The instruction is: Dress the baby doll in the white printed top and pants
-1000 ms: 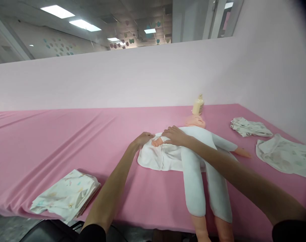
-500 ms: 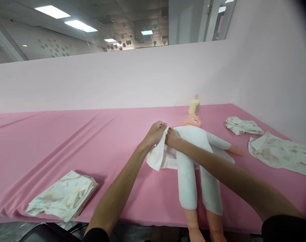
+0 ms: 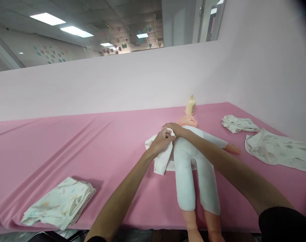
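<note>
A baby doll (image 3: 185,153) in a white body suit lies on its back, head toward the wall and feet over the near table edge. A white baby garment (image 3: 162,162) is spread partly under it, with one side pulled up beside the doll's shoulder. My left hand (image 3: 163,140) is closed on the raised cloth of this garment. Touching it, my right hand (image 3: 176,129) curls over the same cloth at the doll's shoulder; its fingertips are partly hidden. The doll's arm on that side is covered by my hands and the cloth.
A pump bottle (image 3: 190,105) of pale yellow liquid stands behind the doll's head. Folded printed clothes (image 3: 61,201) lie front left on the pink-covered table (image 3: 112,144). At right lie a small folded printed garment (image 3: 240,123) and a spread printed garment (image 3: 279,149).
My left hand has moved right and lower, in front of my right hand. The right hand has shifted slightly up around the cloth. The view has turned a little.
</note>
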A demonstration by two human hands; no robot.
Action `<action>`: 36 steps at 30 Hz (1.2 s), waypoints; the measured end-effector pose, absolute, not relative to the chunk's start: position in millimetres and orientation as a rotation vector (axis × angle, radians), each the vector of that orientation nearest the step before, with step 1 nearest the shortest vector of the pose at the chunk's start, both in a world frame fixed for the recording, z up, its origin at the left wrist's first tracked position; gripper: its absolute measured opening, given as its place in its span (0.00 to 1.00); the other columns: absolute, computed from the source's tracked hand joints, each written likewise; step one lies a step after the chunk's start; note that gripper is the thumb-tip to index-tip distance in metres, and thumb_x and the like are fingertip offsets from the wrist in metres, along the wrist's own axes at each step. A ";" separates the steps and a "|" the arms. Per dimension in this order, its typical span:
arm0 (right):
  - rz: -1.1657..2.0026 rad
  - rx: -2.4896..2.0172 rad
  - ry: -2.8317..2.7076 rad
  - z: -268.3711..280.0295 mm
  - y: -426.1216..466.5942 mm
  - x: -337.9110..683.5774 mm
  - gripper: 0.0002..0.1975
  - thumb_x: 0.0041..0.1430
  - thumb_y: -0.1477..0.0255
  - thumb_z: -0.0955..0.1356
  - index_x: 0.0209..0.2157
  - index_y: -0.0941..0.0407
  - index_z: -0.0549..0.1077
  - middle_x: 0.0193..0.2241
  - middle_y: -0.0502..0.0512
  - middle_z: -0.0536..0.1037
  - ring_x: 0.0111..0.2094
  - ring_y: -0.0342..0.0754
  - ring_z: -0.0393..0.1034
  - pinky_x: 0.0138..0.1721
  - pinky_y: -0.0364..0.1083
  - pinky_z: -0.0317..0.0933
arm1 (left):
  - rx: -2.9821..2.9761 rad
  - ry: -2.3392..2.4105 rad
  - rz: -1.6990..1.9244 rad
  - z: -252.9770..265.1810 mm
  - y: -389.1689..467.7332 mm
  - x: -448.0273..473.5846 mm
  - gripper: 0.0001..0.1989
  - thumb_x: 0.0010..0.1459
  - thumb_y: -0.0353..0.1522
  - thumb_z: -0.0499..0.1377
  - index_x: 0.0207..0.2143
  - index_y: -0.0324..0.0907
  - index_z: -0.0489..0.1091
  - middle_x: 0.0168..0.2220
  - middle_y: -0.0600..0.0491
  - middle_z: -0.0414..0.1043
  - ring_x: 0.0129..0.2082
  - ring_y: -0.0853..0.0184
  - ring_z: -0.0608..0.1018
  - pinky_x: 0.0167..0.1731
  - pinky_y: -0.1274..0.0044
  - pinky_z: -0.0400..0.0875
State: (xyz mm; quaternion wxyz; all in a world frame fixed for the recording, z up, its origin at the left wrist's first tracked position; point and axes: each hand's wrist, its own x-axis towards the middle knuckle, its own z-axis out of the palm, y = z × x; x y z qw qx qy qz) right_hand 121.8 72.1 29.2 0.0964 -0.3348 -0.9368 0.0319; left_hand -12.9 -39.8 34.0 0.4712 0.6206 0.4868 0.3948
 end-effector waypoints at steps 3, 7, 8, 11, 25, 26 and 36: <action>-0.029 -1.134 -2.757 37.1 76.8 123.7 0.07 0.58 0.73 0.66 0.36 0.55 0.75 0.38 0.55 0.80 0.39 0.50 0.72 0.35 0.44 0.55 | 1.612 1.342 1.028 15.6 -44.9 -7.1 0.12 0.55 0.37 0.64 0.37 0.43 0.65 0.29 0.55 0.66 0.27 0.70 0.67 0.27 0.77 0.58; -0.114 -1.253 -2.660 45.3 75.7 137.5 0.12 0.65 0.73 0.60 0.39 0.55 0.75 0.40 0.57 0.80 0.38 0.50 0.72 0.33 0.45 0.53 | 1.791 1.588 0.989 -1.2 -56.9 -1.1 0.15 0.59 0.45 0.60 0.34 0.44 0.61 0.30 0.52 0.68 0.30 0.63 0.69 0.31 0.73 0.58; -0.122 -1.309 -2.654 46.1 75.0 141.0 0.13 0.66 0.73 0.59 0.41 0.55 0.75 0.41 0.58 0.80 0.38 0.50 0.72 0.33 0.45 0.53 | 1.826 1.617 0.948 -1.9 -60.7 0.1 0.15 0.62 0.46 0.57 0.33 0.45 0.60 0.29 0.52 0.67 0.29 0.63 0.69 0.30 0.73 0.57; -0.205 -1.467 -2.662 45.7 73.5 147.8 0.14 0.67 0.75 0.59 0.45 0.55 0.74 0.42 0.60 0.79 0.39 0.52 0.73 0.35 0.45 0.56 | 1.889 1.624 0.845 3.1 -72.7 4.4 0.16 0.66 0.44 0.50 0.29 0.46 0.55 0.26 0.53 0.65 0.27 0.63 0.66 0.28 0.72 0.53; -0.353 -1.439 -2.747 49.4 79.3 161.9 0.16 0.63 0.83 0.59 0.43 0.63 0.77 0.45 0.72 0.78 0.47 0.60 0.72 0.44 0.52 0.64 | 1.666 1.356 0.901 34.3 -95.3 35.3 0.17 0.65 0.45 0.53 0.28 0.44 0.58 0.24 0.57 0.59 0.23 0.70 0.60 0.24 0.76 0.54; -0.338 -1.426 -2.749 48.5 80.0 164.2 0.16 0.64 0.82 0.59 0.43 0.62 0.77 0.45 0.70 0.79 0.47 0.59 0.72 0.45 0.52 0.64 | 1.605 1.347 0.894 37.4 -95.1 37.6 0.17 0.64 0.45 0.54 0.28 0.44 0.58 0.23 0.58 0.58 0.21 0.71 0.59 0.23 0.76 0.53; 0.296 -1.306 -1.969 31.9 4.5 275.3 0.13 0.66 0.68 0.62 0.44 0.56 0.76 0.47 0.57 0.79 0.45 0.50 0.73 0.45 0.47 0.64 | 1.695 1.257 0.437 57.3 -79.2 22.7 0.19 0.61 0.50 0.56 0.35 0.44 0.62 0.27 0.57 0.70 0.20 0.72 0.68 0.22 0.78 0.61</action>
